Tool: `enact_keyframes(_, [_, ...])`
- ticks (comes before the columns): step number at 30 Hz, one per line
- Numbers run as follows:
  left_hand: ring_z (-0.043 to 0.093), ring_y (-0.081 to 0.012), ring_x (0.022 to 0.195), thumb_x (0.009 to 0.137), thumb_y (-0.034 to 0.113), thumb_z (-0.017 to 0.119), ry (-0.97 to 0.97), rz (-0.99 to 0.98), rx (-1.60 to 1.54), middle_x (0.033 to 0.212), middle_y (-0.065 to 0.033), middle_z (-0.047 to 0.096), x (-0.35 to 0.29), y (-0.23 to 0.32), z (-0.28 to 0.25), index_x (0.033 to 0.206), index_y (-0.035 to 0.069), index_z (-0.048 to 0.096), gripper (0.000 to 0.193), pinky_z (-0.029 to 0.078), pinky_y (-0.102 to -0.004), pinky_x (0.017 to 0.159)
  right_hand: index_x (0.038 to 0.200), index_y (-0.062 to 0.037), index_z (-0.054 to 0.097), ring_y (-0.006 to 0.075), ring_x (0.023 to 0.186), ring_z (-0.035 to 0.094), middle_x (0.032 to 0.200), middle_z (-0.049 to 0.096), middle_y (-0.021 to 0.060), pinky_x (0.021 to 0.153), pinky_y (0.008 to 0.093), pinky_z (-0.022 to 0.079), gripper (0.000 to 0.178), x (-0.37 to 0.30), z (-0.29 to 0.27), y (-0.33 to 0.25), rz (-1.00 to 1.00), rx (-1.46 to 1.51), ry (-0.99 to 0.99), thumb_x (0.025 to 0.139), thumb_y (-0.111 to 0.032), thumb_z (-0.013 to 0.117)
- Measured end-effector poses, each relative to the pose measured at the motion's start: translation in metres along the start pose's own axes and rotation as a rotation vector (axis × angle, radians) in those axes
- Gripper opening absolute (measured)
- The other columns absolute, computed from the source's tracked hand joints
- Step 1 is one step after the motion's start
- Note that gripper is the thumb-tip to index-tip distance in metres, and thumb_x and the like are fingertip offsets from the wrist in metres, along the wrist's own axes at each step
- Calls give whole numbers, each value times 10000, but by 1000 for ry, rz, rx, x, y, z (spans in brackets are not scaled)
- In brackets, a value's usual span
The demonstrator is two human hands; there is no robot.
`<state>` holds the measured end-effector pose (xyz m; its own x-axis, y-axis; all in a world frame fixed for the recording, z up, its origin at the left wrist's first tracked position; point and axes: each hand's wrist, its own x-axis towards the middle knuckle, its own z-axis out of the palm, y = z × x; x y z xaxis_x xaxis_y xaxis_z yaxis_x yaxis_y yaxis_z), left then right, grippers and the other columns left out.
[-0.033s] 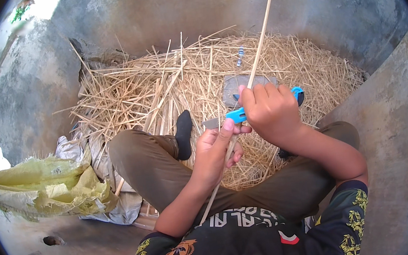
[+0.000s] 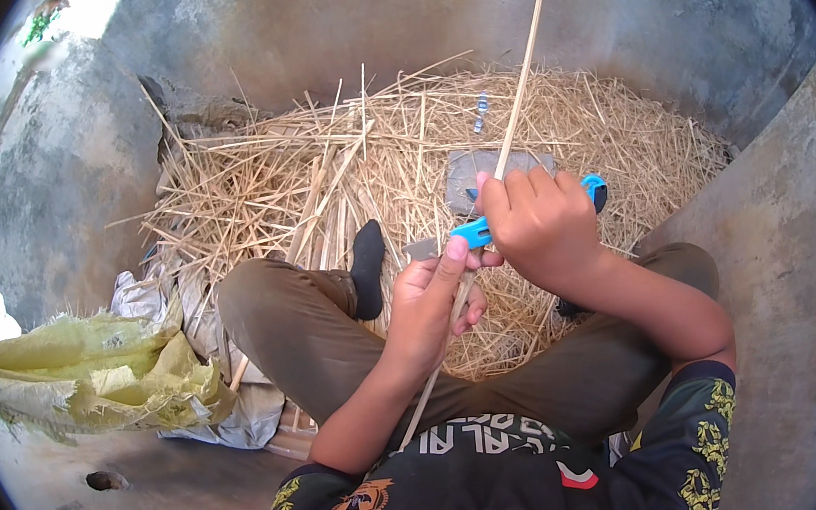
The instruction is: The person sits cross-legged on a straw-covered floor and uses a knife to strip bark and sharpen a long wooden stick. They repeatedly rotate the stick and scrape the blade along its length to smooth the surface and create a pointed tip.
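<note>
My right hand [image 2: 543,221] is closed around the handle of a blue box cutter [image 2: 474,233]. Its metal blade [image 2: 422,249] points left and lies by my left thumb, across a long thin pale stick [image 2: 524,76], likely split bamboo. My left hand [image 2: 431,305] pinches the stick below the blade, thumb on top and fingers beneath. The stick slants from my lap up past my right hand to a frayed far tip. My fingers partly hide where blade and stick meet.
Loose straw-like shavings [image 2: 616,136] and strips [image 2: 250,192] cover the ground ahead, with a flat grey block [image 2: 464,173] among them. A frayed yellow woven sack [image 2: 89,372] lies left. Concrete walls [image 2: 381,16] curve around; my folded legs [image 2: 297,343] frame the work.
</note>
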<state>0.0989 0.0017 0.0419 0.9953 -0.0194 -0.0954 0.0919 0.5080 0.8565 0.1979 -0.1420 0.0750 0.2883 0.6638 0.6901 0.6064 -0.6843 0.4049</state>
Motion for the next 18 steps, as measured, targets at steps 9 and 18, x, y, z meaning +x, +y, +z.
enact_keyframes(9, [472,-66,530,1080,422,379,-83,17,-11,1052,-105,633,-3,-1,-3,977,41,554,432,325,-189,426,633,-120,493,179,506,490,566,435,16,484,339,357,290,-1,-2,-1,19,26,7,849,-170,680])
enact_keyframes(18, [430,-72,534,1093,362,347,-94,17,29,1100,-144,622,-5,-5,-2,993,26,554,408,325,-190,443,627,-123,479,161,499,494,555,451,11,478,321,352,269,1,1,8,25,-5,39,812,-168,669])
